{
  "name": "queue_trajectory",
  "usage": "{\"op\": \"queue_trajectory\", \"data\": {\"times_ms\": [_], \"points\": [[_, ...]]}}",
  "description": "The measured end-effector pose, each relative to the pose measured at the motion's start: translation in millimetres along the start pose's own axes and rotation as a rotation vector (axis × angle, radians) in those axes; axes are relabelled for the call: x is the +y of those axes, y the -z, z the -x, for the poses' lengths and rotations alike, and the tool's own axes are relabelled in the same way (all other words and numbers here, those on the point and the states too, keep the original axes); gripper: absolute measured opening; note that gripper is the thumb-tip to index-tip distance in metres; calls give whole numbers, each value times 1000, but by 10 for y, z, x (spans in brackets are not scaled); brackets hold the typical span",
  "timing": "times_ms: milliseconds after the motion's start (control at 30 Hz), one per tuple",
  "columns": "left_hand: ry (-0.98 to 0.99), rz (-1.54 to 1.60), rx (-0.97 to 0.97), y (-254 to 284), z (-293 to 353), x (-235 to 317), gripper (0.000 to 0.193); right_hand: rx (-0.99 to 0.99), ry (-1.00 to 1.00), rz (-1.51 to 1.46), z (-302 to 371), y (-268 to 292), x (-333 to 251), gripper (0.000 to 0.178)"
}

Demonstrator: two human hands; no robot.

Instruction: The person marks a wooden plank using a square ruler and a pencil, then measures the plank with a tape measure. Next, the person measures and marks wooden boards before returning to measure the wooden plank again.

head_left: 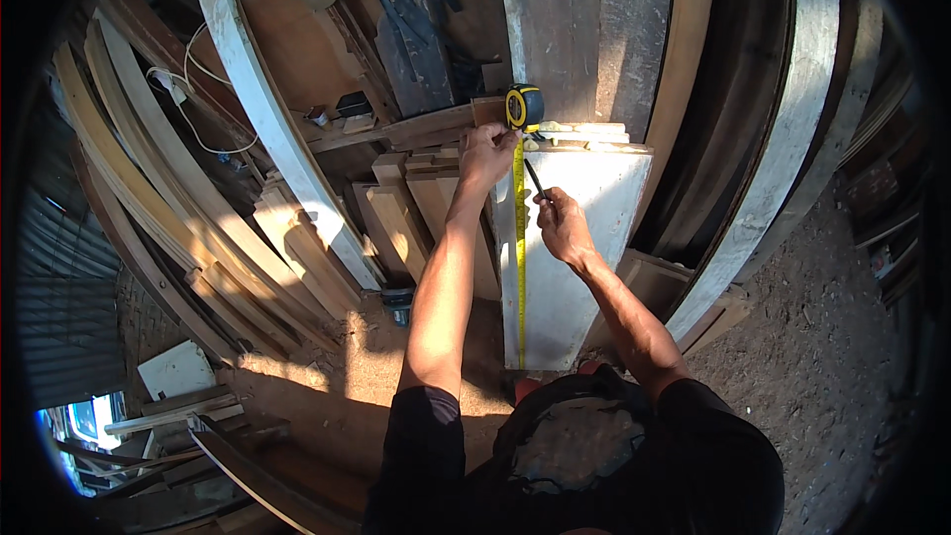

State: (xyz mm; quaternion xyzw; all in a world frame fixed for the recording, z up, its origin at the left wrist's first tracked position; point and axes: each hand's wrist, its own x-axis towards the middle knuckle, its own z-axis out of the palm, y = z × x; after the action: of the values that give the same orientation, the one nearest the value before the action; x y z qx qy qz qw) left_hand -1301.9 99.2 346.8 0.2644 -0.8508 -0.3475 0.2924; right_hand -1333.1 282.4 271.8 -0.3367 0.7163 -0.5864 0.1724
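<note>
"Start at the left: how is that grip?"

"The left grip [485, 156] is narrow, fingers drawn together at the tape measure [525, 107], right beside the top of its blade [521, 238]. Whether they pinch the blade or only press against it, I can't tell from above."

"And the tape itself?"

"Its dark, yellow-trimmed case sits at the far end of the white board [575, 297]. The yellow blade runs from there along the board's left side, down toward the person's feet."

"Moving right?"

"A dark pencil [534, 176], slanted, with its far end close to the blade, just below the case. Whether the point touches the board is too small to tell. The right grip [565, 226] is closed around the near end of it, over the white board."

"What lies past that?"

"Pale wooden strips [584, 131] along the board's far edge, then, well apart on the right, a long whitish plank [788, 129]."

"So which step is this?"

"Measuring and marking, I'd judge: the tape is laid out and the pencil is brought up to it. I can make out no mark on the board."

"What would the next move call for?"

"A steady left hand, so the blade doesn't slip or twist, and a small, light stroke with the pencil right at the tape's edge."
</note>
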Motion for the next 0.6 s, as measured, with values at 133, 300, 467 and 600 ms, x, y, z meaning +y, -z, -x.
{"op": "queue_trajectory", "data": {"times_ms": [133,300,467,600], "points": [[25,52,-5,8,21,121,30,16,21,-2,-81,17,132,15],[35,-35,-7,31,0,78,30,4,12,-65,-42,21,95,17],[37,-5,-17,-13,12,74,28,38,6,-21,-35,277,-9,18],[13,3,10,-25,5,-25,25,88,26,101,54,602,-215,27]]}}
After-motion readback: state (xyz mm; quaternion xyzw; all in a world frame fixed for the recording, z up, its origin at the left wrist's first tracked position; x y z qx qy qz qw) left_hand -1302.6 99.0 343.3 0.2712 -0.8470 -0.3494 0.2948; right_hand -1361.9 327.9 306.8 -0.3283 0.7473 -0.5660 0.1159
